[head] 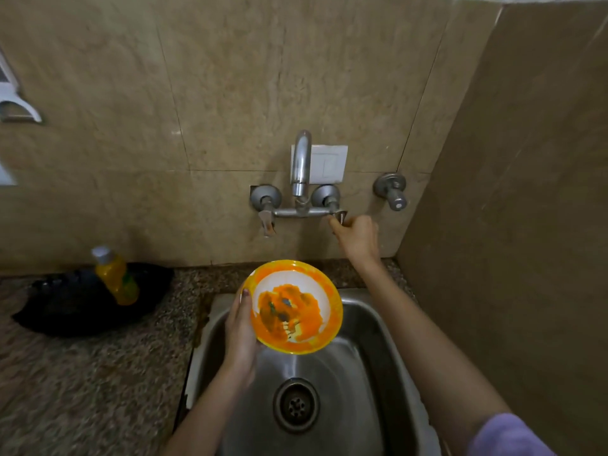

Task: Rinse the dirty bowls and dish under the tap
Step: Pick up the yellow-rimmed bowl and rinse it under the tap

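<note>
head view, down over sink [362, 373], tap [301, 162]

Orange-rimmed white bowl [296, 307], smeared with orange residue, tilted over the sink [368, 330] below the tap [301, 166].

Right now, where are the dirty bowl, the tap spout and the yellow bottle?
dirty bowl [296, 306]: head view, stained inside.
tap spout [302, 159]: head view, curved neck.
yellow bottle [120, 281]: head view, its body.

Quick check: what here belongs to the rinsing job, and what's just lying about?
In the job: dirty bowl, left hand gripping it, right hand on the tap handle, spout, sink.
Lying about: yellow bottle, black object, wall valve, switch plate.
</note>
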